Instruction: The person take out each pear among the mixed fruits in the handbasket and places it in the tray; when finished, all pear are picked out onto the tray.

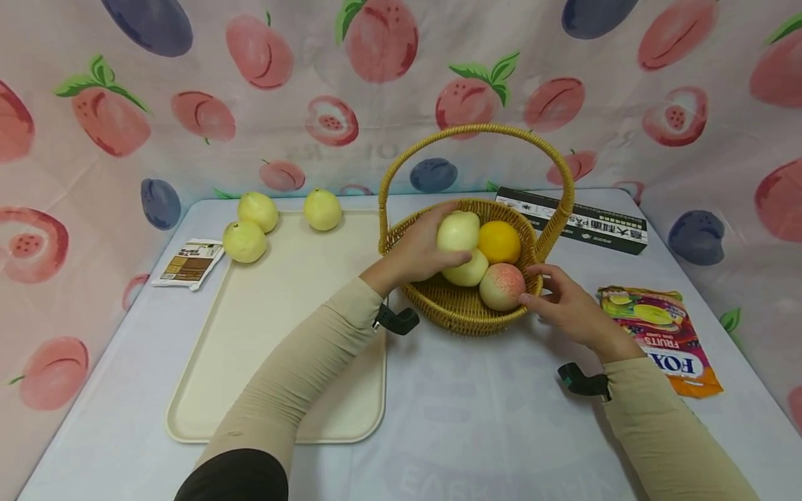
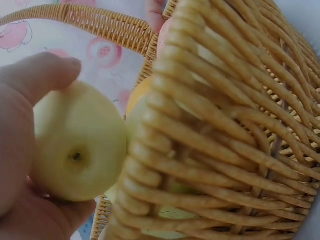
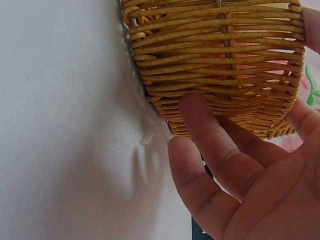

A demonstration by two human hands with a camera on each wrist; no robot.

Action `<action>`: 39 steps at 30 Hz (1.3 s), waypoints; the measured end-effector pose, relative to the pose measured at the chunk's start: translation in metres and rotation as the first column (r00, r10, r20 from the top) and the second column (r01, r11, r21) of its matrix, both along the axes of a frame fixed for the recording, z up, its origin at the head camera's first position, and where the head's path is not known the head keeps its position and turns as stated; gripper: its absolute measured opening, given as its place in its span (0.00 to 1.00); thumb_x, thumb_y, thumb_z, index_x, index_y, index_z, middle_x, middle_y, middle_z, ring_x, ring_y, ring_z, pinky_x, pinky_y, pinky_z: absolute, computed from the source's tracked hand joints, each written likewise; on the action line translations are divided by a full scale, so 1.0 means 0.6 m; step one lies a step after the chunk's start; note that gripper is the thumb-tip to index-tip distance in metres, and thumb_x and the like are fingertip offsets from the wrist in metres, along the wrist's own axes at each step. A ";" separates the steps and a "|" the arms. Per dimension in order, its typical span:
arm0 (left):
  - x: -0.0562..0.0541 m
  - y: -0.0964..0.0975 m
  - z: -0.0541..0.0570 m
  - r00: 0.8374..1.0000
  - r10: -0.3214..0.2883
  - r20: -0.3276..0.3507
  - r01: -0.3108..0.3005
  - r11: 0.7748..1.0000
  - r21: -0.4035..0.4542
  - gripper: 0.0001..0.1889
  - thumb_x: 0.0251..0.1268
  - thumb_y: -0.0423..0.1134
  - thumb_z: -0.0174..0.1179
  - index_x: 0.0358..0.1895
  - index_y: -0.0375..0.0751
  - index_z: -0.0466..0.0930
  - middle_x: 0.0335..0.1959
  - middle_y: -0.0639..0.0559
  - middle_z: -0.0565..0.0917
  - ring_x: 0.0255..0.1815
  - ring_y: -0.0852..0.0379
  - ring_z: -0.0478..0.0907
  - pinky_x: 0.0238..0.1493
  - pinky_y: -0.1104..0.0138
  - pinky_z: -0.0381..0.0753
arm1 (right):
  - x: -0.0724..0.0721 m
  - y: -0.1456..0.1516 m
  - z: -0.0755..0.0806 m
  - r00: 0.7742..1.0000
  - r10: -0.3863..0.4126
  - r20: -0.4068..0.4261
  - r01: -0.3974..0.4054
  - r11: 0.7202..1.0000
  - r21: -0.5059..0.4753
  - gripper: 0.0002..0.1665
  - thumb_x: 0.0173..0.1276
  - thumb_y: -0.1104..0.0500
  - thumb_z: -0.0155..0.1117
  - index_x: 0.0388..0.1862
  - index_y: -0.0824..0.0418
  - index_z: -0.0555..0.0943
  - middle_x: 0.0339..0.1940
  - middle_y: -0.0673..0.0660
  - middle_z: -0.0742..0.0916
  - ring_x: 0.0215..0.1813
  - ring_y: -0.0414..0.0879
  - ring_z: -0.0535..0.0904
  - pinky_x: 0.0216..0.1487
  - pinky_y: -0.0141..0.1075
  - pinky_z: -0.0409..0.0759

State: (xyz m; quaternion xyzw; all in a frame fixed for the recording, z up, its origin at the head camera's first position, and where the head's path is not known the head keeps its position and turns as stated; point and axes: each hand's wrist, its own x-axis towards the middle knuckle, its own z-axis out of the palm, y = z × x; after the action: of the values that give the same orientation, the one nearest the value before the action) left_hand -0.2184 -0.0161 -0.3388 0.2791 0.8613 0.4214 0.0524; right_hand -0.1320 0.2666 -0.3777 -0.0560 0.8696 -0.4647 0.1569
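Note:
My left hand (image 1: 415, 245) grips a pale yellow-green apple (image 1: 458, 231) over the wicker basket (image 1: 466, 324), with thumb and fingers around its sides. In the left wrist view the dimpled end of that apple faces the camera, beside the basket's rim. Inside the basket lie another pale apple (image 1: 471, 271), an orange (image 1: 499, 242) and a pinkish peach (image 1: 502, 287); the held apple overlaps the lower one in the head view. My right hand (image 1: 573, 309) holds the basket's right side, its thumb at the rim and its fingertips (image 3: 195, 110) against the woven wall.
A cream tray (image 1: 282, 334) lies to the left, with several pale apples (image 1: 244, 241) along its far edge. Beside it is a small packet (image 1: 189, 264). A dark long box (image 1: 583, 226) sits behind the basket, and a red candy bag (image 1: 658, 337) lies right. The basket's tall handle (image 1: 476, 129) arches overhead.

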 end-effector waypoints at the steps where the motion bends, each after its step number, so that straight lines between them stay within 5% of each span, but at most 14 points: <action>1: 0.000 0.000 0.001 1.000 -0.004 -0.002 0.004 1.000 -0.011 0.47 0.61 0.48 0.70 0.78 0.35 0.55 0.74 0.41 0.64 0.68 0.49 0.66 0.64 0.60 0.71 | 0.000 0.000 0.000 1.000 -0.001 0.002 0.001 1.000 0.002 0.42 0.75 0.44 0.60 0.77 0.59 0.56 0.74 0.69 0.63 0.60 0.63 0.73 0.53 0.47 0.76; 24: 0.004 -0.014 0.009 1.000 -0.005 0.002 0.005 0.994 -0.105 0.46 0.61 0.48 0.69 0.78 0.35 0.55 0.75 0.42 0.63 0.71 0.48 0.63 0.68 0.60 0.66 | -0.002 0.002 -0.003 1.000 0.004 -0.002 -0.004 1.000 -0.006 0.41 0.76 0.45 0.60 0.78 0.59 0.56 0.74 0.69 0.63 0.60 0.63 0.73 0.50 0.44 0.78; 39: 0.032 -0.026 0.022 1.000 -0.016 0.005 0.017 0.993 -0.119 0.46 0.58 0.45 0.72 0.77 0.37 0.58 0.70 0.37 0.64 0.67 0.46 0.64 0.63 0.57 0.70 | -0.001 0.000 -0.001 1.000 0.013 -0.020 -0.014 0.999 -0.029 0.39 0.76 0.47 0.60 0.77 0.61 0.57 0.73 0.70 0.65 0.58 0.62 0.74 0.49 0.42 0.79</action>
State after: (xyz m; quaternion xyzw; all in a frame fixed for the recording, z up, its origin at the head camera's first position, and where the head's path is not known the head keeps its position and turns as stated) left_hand -0.1991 -0.0320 -0.3255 0.2817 0.8825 0.3693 0.0742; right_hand -0.1324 0.2666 -0.3784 -0.0687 0.8639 -0.4757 0.1503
